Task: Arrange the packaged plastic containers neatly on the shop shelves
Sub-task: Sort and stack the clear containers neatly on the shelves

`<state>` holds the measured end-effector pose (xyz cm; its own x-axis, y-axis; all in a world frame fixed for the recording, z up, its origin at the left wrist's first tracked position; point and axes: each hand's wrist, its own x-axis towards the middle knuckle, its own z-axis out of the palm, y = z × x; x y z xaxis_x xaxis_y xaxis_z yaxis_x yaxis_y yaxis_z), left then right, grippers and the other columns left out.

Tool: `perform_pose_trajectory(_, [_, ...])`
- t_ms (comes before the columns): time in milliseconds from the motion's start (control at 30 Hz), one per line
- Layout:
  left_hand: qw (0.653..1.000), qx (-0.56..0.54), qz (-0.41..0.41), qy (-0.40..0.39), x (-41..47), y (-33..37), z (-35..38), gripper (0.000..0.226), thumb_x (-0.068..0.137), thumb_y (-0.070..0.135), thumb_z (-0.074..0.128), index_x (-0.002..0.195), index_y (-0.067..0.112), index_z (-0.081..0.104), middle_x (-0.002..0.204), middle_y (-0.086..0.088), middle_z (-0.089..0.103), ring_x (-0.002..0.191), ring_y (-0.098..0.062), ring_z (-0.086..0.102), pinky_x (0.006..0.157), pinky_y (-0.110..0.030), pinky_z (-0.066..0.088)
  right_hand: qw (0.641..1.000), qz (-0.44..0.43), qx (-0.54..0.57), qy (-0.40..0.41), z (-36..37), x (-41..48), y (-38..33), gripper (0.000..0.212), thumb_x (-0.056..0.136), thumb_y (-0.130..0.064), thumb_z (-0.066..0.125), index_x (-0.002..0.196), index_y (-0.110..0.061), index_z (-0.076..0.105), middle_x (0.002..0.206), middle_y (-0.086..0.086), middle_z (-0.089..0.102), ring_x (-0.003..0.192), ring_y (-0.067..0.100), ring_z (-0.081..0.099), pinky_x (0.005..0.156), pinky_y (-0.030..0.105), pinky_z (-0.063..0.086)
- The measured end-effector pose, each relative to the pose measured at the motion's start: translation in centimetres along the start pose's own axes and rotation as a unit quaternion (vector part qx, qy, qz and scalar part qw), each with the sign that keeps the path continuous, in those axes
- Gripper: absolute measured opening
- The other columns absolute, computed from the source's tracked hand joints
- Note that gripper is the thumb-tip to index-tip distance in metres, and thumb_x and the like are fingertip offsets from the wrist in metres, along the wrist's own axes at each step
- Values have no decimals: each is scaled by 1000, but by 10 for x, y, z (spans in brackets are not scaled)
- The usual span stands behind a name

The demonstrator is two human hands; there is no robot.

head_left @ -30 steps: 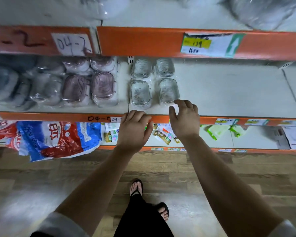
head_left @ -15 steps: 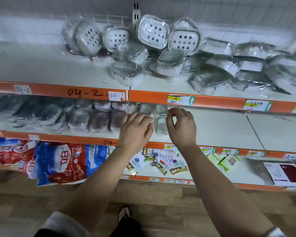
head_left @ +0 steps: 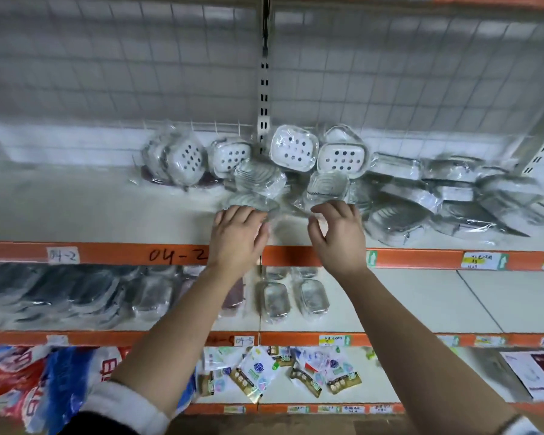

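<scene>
By the front edge of the upper shelf (head_left: 107,215), the left hand (head_left: 237,237) reaches in with its fingers nearly straight, fingertips at a clear wrapped container (head_left: 255,200). Just to the right, the right hand (head_left: 338,237) hovers with fingers loosely curved and thumb apart, gripping nothing. More wrapped containers (head_left: 343,155) are piled behind, toward the back edge and right end.

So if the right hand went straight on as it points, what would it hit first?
Probably the clear wrapped container just beyond the right hand, frontmost on the upper shelf; depth is unclear, so they may already touch.
</scene>
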<state>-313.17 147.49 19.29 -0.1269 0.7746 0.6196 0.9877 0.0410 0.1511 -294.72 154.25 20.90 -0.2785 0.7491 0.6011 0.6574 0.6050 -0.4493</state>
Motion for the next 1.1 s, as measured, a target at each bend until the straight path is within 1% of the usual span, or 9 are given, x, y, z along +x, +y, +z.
perform_pose_trajectory(100, [1000, 9, 7, 4, 22, -21, 12, 37, 92, 33, 41, 103, 14, 71, 99, -3, 69, 95, -27, 61, 82, -38, 44, 998, 14, -60, -13, 12, 23, 2, 32, 86, -23, 63, 115, -11, 69, 126, 13, 59, 115, 41, 47, 101, 43, 37])
perform_pose_trajectory(200, [1000, 7, 10, 5, 38, -37, 26, 38, 93, 34, 40, 107, 14, 69, 103, -3, 68, 96, -26, 60, 82, -37, 42, 993, 53, -99, -42, 23, 42, 6, 44, 88, -34, 61, 129, -17, 61, 142, 12, 47, 130, 40, 35, 106, 49, 33])
perform_pose_trajectory(367, [1000, -20, 9, -10, 55, -47, 46, 45, 96, 36, 34, 113, 12, 68, 109, -5, 66, 101, -27, 58, 85, -39, 42, 976, 101, -167, -100, 42, 67, 13, 55, 90, -53, 52, 139, -28, 49, 152, 6, 35, 137, 39, 25, 107, 51, 31])
perform_pose_trajectory(467, [999, -50, 12, 7, 55, -47, 54, 45, 95, 36, 37, 114, 10, 68, 111, -7, 67, 103, -28, 60, 86, -41, 44, 968, 124, -182, -124, 52, 76, 17, 53, 90, -58, 46, 135, -30, 50, 148, 5, 39, 138, 41, 22, 107, 53, 32])
perform_pose_trajectory(533, [998, -65, 6, 26, 55, -48, 56, 44, 94, 36, 39, 114, 10, 69, 112, -7, 67, 104, -29, 60, 86, -42, 45, 970, 140, -163, -114, 56, 77, 18, 52, 89, -58, 50, 131, -28, 53, 144, 5, 42, 139, 44, 21, 107, 54, 32])
perform_pose_trajectory(633, [997, -75, 1, 35, 58, -50, 57, 43, 94, 37, 41, 114, 11, 68, 114, -6, 67, 106, -28, 60, 87, -41, 43, 973, 140, -162, -92, 59, 76, 17, 46, 88, -54, 57, 123, -24, 56, 136, 5, 46, 134, 45, 28, 102, 54, 39])
perform_pose_trajectory(700, [997, -73, 16, 28, 57, -50, 58, 45, 94, 41, 41, 115, 11, 68, 116, -5, 66, 108, -26, 59, 88, -40, 40, 976, 130, -159, -71, 60, 74, 17, 39, 88, -47, 59, 117, -21, 60, 132, 5, 49, 128, 42, 35, 98, 51, 41])
perform_pose_trajectory(900, [997, -62, 47, 1, 57, -52, 61, 53, 91, 52, 42, 115, 12, 68, 116, -4, 65, 108, -25, 58, 88, -39, 38, 992, 115, -49, 10, 51, 55, 18, 37, 76, -34, 73, 106, -13, 66, 117, 8, 58, 107, 37, 50, 89, 40, 43])
perform_pose_trajectory(1100, [996, -64, 54, -14, 54, -48, 60, 55, 86, 56, 48, 111, 13, 72, 110, -3, 68, 103, -26, 61, 84, -40, 44, 990, 130, 9, 60, 39, 32, 9, 32, 75, -35, 77, 99, -15, 68, 116, 4, 59, 105, 32, 54, 82, 38, 47])
